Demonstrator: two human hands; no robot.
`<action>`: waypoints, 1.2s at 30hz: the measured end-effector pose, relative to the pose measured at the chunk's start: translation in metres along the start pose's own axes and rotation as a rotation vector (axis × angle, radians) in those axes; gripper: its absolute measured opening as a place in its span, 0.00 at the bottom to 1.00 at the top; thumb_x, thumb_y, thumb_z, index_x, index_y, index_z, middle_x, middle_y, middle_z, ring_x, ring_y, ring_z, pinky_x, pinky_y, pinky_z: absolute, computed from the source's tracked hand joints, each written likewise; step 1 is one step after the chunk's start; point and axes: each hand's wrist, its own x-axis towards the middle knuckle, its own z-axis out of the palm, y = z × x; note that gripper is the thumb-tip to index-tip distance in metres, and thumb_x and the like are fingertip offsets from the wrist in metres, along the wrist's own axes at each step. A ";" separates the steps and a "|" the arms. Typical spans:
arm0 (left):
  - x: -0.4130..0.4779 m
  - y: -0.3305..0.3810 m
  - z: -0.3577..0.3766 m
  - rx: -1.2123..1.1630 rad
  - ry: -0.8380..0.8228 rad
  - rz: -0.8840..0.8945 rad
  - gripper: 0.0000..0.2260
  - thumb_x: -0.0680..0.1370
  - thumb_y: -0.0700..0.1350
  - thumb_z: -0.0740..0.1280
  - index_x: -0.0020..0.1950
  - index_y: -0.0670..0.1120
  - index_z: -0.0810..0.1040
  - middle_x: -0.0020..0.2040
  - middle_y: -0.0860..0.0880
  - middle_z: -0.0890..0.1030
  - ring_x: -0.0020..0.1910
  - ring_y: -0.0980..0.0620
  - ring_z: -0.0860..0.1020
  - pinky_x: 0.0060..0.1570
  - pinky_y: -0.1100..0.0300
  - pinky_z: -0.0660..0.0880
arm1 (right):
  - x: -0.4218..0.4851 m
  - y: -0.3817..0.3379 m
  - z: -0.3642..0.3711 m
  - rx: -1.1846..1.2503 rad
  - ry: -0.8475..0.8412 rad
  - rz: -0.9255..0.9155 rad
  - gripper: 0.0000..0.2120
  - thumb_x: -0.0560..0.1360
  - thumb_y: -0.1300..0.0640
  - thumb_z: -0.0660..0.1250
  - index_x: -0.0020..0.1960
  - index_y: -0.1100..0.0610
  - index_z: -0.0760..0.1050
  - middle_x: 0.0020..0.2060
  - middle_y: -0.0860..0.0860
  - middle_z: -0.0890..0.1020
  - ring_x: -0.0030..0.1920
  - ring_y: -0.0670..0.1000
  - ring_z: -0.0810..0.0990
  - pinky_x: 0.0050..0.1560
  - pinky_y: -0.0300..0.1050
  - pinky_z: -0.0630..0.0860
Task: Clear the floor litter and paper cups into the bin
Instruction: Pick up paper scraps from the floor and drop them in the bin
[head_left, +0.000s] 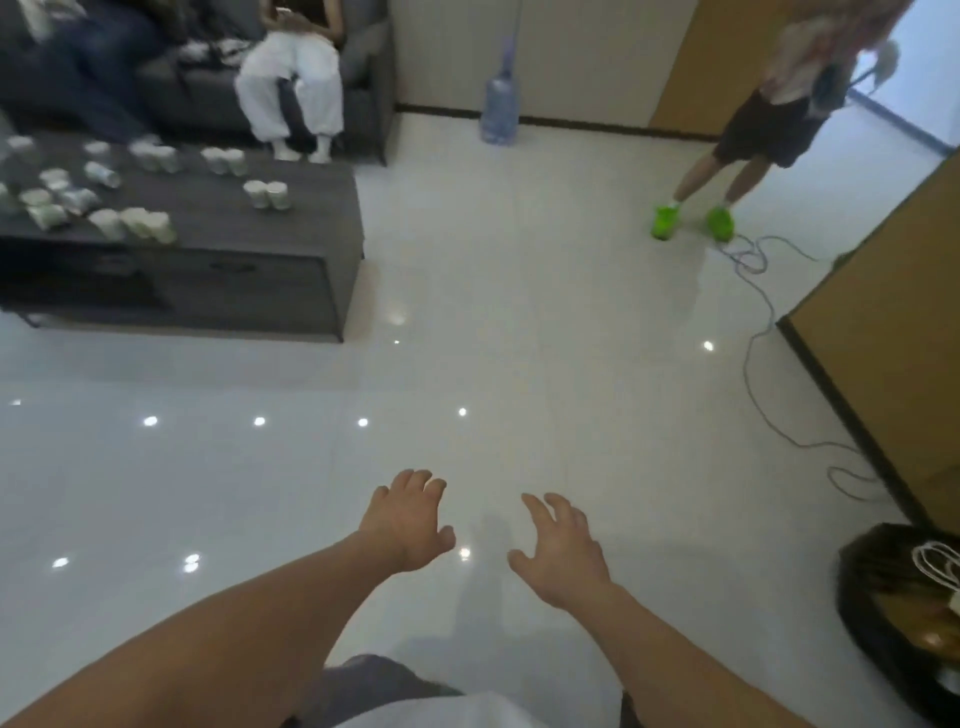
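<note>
My left hand (405, 519) and my right hand (561, 551) are held out in front of me above the glossy white floor (493, 338), fingers loosely spread, each holding nothing. Several paper cups (140, 223), some upright and some tipped over, stand on the dark low table (270, 280) at the upper left, far from both hands. At the lower right edge sits a bin lined with a black bag (883, 623), with brown and white rubbish inside it.
A person in white trousers (291, 88) sits on a dark sofa behind the table. Another person in green shoes (691, 221) stands at the upper right. A cable (753, 364) trails along the floor by a tan wall panel. A water jug (500, 106) stands against the far wall.
</note>
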 end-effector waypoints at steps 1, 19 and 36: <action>-0.010 -0.026 -0.001 -0.021 0.007 -0.043 0.31 0.76 0.60 0.58 0.75 0.48 0.58 0.76 0.48 0.58 0.75 0.47 0.55 0.69 0.48 0.59 | 0.008 -0.025 0.002 -0.032 -0.013 -0.039 0.36 0.76 0.40 0.62 0.79 0.45 0.50 0.77 0.49 0.51 0.76 0.53 0.51 0.70 0.54 0.64; -0.170 -0.405 -0.048 -0.349 0.212 -0.731 0.31 0.76 0.58 0.60 0.76 0.47 0.58 0.76 0.46 0.59 0.74 0.46 0.56 0.68 0.49 0.61 | 0.097 -0.456 0.080 -0.311 -0.242 -0.656 0.36 0.76 0.42 0.63 0.79 0.47 0.52 0.77 0.50 0.53 0.76 0.54 0.54 0.71 0.52 0.64; -0.103 -0.645 -0.146 -0.439 0.229 -1.051 0.30 0.76 0.57 0.60 0.76 0.48 0.58 0.74 0.48 0.61 0.74 0.47 0.58 0.68 0.50 0.62 | 0.292 -0.743 0.092 -0.384 -0.319 -0.969 0.35 0.76 0.42 0.63 0.78 0.48 0.53 0.76 0.50 0.54 0.74 0.54 0.56 0.67 0.52 0.67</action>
